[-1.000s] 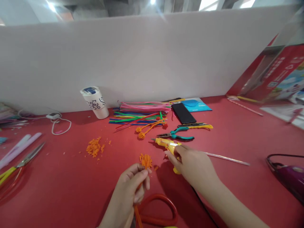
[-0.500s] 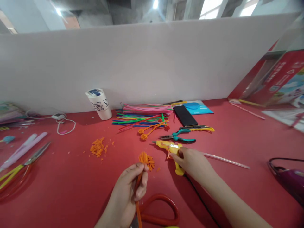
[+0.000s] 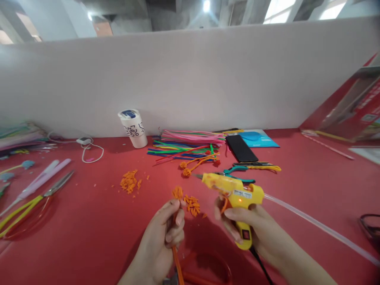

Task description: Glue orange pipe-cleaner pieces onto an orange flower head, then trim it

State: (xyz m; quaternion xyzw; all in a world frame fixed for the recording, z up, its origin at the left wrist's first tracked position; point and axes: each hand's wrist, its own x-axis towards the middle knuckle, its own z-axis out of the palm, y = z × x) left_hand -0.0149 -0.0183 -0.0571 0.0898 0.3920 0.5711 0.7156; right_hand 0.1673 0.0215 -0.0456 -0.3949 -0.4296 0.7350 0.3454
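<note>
Pinched in my left hand (image 3: 163,237) is an orange pipe-cleaner flower (image 3: 177,192), its stem running down through the fingers. My right hand (image 3: 252,225) wraps round the handle of a yellow hot glue gun (image 3: 237,188), raised off the table with its nozzle pointing left. A clear glue stick (image 3: 314,223) trails out of its back. Between the hands lies a small heap of cut orange pieces (image 3: 192,206). Farther left is a pile of orange scraps (image 3: 129,181). Two finished-looking orange stems (image 3: 187,172) lie beyond the glue gun's nozzle.
Behind are a bundle of coloured pipe cleaners (image 3: 190,138), a white tumbler (image 3: 133,128) and a black phone (image 3: 241,148). Teal-handled pliers (image 3: 237,170) lie partly behind the gun. Yellow-handled scissors (image 3: 44,198) rest at left; red scissor handles (image 3: 208,269) sit near the front.
My right hand has lifted the glue gun off the table, with its glue stick now rising behind it. The left hand still holds the orange flower. The view has shifted slightly.
</note>
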